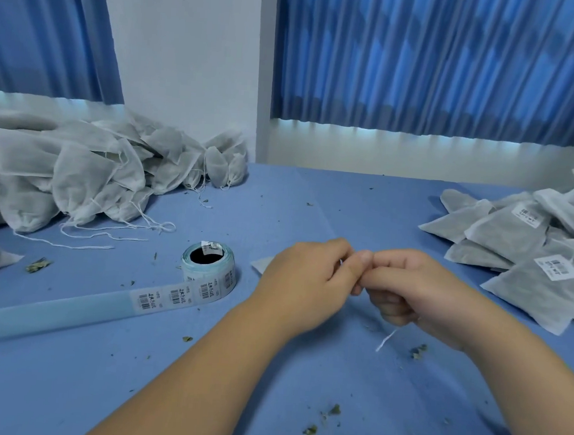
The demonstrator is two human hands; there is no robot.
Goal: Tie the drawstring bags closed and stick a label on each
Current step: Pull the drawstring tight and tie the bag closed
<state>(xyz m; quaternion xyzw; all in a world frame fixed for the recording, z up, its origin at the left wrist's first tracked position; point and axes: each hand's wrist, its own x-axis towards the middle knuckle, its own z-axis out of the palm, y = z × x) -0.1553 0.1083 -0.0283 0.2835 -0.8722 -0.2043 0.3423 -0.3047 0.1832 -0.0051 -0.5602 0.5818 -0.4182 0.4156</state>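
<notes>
Both hands are meeting above the desk (265, 387), fingers curled. The left hand (304, 280) and right hand (414, 289) are each pinching a white string (386, 340), its loose end hanging below the right hand. A bag (262, 264) corner is peeking out behind the left hand. A label roll (211, 266) is lying just left, with untied bags (76, 173) far left and labelled bags (533, 250) right.

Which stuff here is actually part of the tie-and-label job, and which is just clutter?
Job: left hand and right hand, both pinching the drawstring; label roll; unlabelled bag pile; labelled bag pile.
Lying about: herb crumbs on the table cover; blue curtains.
</notes>
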